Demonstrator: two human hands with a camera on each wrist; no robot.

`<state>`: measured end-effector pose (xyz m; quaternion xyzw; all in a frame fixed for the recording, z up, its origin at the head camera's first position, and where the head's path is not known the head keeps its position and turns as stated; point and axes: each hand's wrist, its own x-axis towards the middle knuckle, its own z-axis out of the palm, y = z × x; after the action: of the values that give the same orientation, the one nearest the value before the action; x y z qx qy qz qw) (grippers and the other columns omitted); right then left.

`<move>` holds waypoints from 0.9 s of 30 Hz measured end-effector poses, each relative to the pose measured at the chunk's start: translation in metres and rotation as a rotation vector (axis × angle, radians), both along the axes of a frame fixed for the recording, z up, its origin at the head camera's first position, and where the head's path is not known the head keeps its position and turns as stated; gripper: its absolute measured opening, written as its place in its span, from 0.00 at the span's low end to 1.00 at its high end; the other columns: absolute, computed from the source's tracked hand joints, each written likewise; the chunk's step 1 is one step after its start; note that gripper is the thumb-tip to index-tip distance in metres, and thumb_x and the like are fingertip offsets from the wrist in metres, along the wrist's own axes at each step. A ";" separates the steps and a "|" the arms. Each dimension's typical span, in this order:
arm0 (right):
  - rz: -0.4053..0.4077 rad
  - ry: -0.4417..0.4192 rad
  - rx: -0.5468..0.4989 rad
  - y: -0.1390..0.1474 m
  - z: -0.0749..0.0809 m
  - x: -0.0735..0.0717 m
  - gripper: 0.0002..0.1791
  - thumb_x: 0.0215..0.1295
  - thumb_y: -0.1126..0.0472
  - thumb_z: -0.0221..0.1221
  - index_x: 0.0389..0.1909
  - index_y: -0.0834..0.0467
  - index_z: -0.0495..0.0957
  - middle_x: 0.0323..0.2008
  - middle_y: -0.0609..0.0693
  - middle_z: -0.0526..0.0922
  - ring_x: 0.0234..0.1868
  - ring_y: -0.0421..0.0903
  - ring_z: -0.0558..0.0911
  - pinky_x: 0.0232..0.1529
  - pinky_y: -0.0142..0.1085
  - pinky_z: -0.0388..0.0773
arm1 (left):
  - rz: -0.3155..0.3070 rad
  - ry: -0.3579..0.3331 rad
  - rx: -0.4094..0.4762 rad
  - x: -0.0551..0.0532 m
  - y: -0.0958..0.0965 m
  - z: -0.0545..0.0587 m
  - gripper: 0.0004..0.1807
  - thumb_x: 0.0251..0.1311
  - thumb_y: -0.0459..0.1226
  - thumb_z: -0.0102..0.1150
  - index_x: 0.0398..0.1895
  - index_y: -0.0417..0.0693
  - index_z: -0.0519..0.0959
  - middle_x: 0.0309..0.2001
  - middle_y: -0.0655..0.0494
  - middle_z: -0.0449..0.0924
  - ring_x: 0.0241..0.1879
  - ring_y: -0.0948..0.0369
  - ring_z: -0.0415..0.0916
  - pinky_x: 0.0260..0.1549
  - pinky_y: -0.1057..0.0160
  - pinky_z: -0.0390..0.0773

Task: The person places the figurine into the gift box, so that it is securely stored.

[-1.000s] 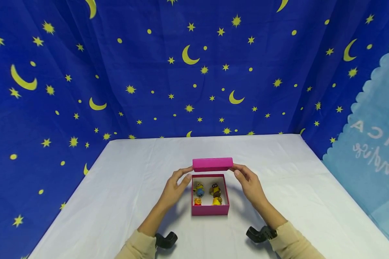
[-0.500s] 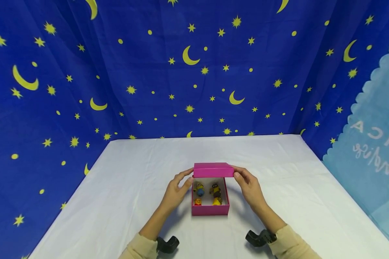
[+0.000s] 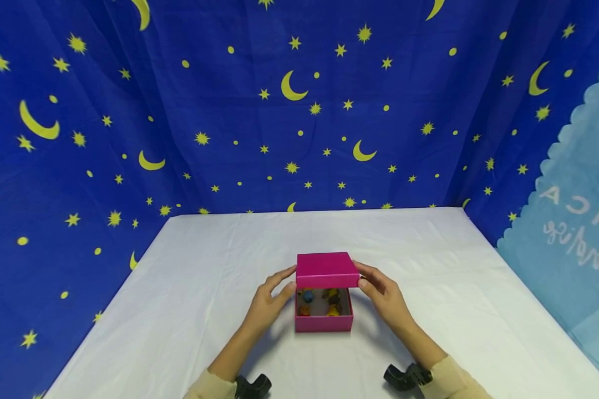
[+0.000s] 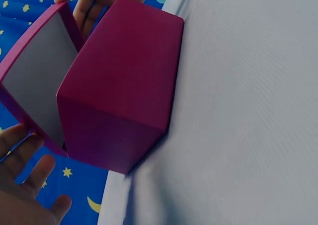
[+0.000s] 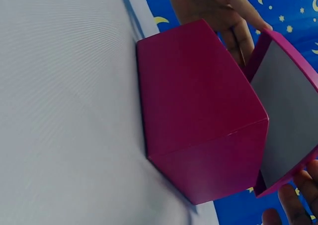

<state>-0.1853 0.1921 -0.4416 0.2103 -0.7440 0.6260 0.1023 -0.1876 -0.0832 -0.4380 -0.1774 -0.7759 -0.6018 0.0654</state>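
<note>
A pink box lid is held tilted between both hands above a small open box. Its rear lies lower over the box's far side, and its front edge is raised. My left hand grips the lid's left side with thumb and fingers. On the opposite side my right hand grips it, thumb near the front corner. Inside the box, partly hidden under the lid, are several small toy figures, among them a blue-and-yellow one and a yellow one. The lid's pale inner face shows in the left wrist view.
The box stands on a white-covered table. Behind and at the left hangs a blue curtain with yellow moons and stars. A light blue cloth with lettering hangs at the right. Black wrist mounts sit on both wrists.
The lid has come down and toward me, from behind the box to over its far half. Both hands moved with it. The toys are now more covered and in shadow.
</note>
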 end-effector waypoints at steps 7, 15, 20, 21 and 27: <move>0.017 0.083 0.129 0.006 -0.006 0.003 0.24 0.66 0.66 0.55 0.63 0.57 0.69 0.63 0.56 0.73 0.62 0.34 0.71 0.61 0.27 0.68 | -0.093 -0.021 -0.029 0.003 -0.012 -0.002 0.25 0.62 0.40 0.58 0.64 0.57 0.71 0.66 0.56 0.69 0.68 0.53 0.59 0.65 0.40 0.53; 0.055 0.101 0.213 0.009 -0.009 0.007 0.27 0.65 0.64 0.57 0.66 0.56 0.66 0.65 0.53 0.71 0.67 0.32 0.66 0.63 0.22 0.63 | -0.142 -0.006 -0.084 0.005 -0.021 -0.002 0.27 0.60 0.40 0.60 0.64 0.55 0.71 0.66 0.55 0.68 0.68 0.52 0.58 0.65 0.39 0.52; 0.063 0.096 0.245 0.012 -0.010 0.009 0.29 0.64 0.63 0.58 0.66 0.55 0.66 0.66 0.52 0.71 0.68 0.30 0.64 0.63 0.24 0.63 | -0.152 -0.027 -0.094 0.007 -0.023 -0.002 0.28 0.59 0.40 0.62 0.64 0.56 0.70 0.67 0.56 0.68 0.69 0.51 0.57 0.66 0.38 0.51; 0.064 0.100 0.250 0.012 -0.011 0.009 0.29 0.64 0.63 0.59 0.66 0.55 0.66 0.66 0.52 0.71 0.68 0.30 0.64 0.63 0.24 0.63 | -0.153 -0.045 -0.093 0.008 -0.024 -0.003 0.29 0.58 0.40 0.62 0.64 0.57 0.70 0.67 0.56 0.67 0.70 0.51 0.56 0.66 0.38 0.50; 0.061 0.108 0.266 0.011 -0.014 0.013 0.30 0.62 0.62 0.60 0.66 0.55 0.66 0.66 0.52 0.70 0.68 0.30 0.64 0.63 0.25 0.64 | -0.150 -0.140 -0.105 0.010 -0.026 -0.003 0.31 0.57 0.43 0.64 0.65 0.67 0.68 0.67 0.59 0.64 0.71 0.52 0.53 0.66 0.35 0.46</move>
<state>-0.1726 0.2034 -0.4555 0.2777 -0.8072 0.5123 0.0943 -0.1771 -0.1088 -0.4410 -0.1954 -0.7936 -0.5746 -0.0436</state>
